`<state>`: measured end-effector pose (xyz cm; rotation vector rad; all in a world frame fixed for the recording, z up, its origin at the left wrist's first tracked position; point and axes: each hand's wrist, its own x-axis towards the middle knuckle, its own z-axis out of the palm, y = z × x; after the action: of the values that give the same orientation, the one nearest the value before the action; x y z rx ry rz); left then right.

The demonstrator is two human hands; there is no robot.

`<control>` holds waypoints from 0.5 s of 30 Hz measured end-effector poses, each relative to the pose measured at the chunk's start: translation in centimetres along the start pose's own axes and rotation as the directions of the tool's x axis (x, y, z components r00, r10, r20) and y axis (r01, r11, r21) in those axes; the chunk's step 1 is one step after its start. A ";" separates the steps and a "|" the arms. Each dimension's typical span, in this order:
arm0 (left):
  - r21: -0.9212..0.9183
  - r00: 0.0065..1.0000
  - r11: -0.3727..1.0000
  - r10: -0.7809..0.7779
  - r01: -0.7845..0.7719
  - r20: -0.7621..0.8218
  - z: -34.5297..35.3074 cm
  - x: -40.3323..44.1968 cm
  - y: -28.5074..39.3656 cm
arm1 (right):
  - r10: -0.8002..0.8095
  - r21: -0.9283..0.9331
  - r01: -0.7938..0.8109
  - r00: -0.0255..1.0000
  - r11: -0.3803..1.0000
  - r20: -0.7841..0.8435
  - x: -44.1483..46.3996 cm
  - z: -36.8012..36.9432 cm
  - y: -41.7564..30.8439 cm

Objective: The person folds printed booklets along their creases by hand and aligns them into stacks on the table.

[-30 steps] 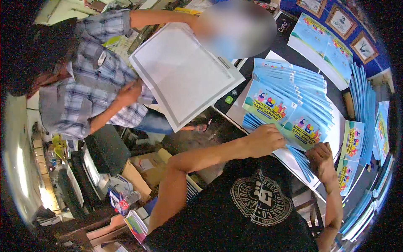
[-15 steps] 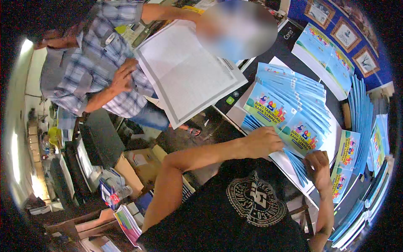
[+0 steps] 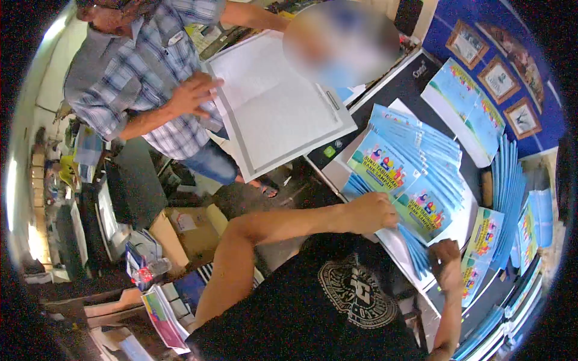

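The left hand (image 3: pixel 372 213), the nearer one, bends its fingers together at the lower edge of the fanned blue booklets (image 3: pixel 415 171); the right hand (image 3: pixel 445 260) curls close by their lower right corner. Whether either one pinches paper, I cannot tell. The top booklet's long axis runs from upper left to lower right, its foot toward the person; the fan spreads away over white paper (image 3: pixel 472 192).

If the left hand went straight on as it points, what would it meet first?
Most likely the front cover of the fanned booklets, right beside the left hand; depth is unclear, so they may already touch.
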<state>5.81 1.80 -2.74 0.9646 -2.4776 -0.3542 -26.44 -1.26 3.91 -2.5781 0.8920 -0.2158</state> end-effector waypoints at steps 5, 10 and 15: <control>-0.020 0.998 0.999 -0.028 0.029 0.049 0.0 0.0 -0.1 | 0.026 0.028 -0.023 0.993 0.999 -0.114 0.6 -0.4 -0.4; 0.045 1.000 0.999 0.019 -0.019 -0.004 0.5 0.2 -0.2 | -0.044 0.056 0.048 0.996 0.997 -0.080 0.3 -1.1 -0.6; 0.012 1.000 1.000 -0.003 0.003 0.017 0.3 0.2 -0.1 | 0.027 0.096 -0.012 0.987 0.995 -0.159 0.1 -1.0 0.1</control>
<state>5.55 1.60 -2.93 0.9743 -2.4969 -0.3500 -26.67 -1.71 4.76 -2.4900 0.9388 -0.4548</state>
